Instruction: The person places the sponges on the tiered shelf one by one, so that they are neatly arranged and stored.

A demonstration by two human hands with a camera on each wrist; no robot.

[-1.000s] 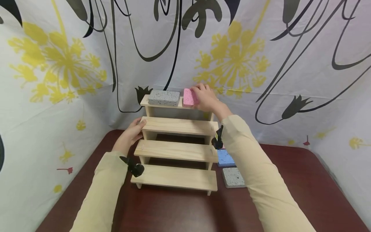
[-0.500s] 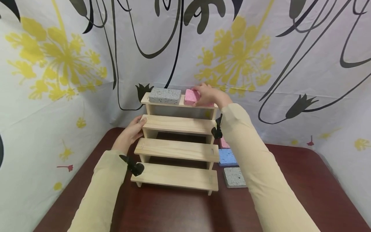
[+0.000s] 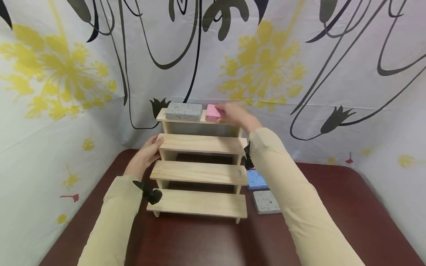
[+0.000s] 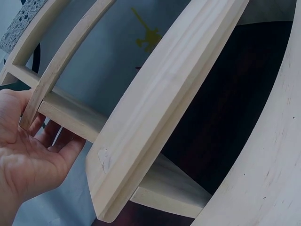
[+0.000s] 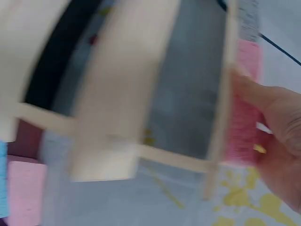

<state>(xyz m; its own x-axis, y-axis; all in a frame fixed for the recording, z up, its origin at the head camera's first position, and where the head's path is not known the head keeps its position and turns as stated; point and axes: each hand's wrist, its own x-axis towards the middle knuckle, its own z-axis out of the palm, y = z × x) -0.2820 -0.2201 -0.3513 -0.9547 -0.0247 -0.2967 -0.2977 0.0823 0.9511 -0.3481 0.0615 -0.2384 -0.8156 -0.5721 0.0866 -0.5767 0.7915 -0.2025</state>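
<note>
A four-step wooden display rack (image 3: 199, 173) stands on the table. My left hand (image 3: 145, 155) grips the left end of its second shelf from the top, the thumb on the board and the fingers underneath; the left wrist view shows this hand (image 4: 33, 150) around the shelf end. On the top shelf lie a grey sponge (image 3: 184, 111) and, close to its right, a pink sponge (image 3: 212, 112). My right hand (image 3: 237, 115) holds the pink sponge, covering its right part. In the right wrist view the thumb lies along the sponge (image 5: 242, 127).
Right of the rack, a blue sponge (image 3: 256, 180) and another grey sponge (image 3: 266, 202) lie on the dark red table (image 3: 186, 240). A further pink sponge (image 5: 26, 193) shows in the right wrist view. A patterned cloth (image 3: 133, 55) hangs close behind the rack.
The pink sponge has gone from tilted to lying flatter on the top shelf, the right hand settling lower with it. The left hand keeps its grip. The head view has shifted slightly.
</note>
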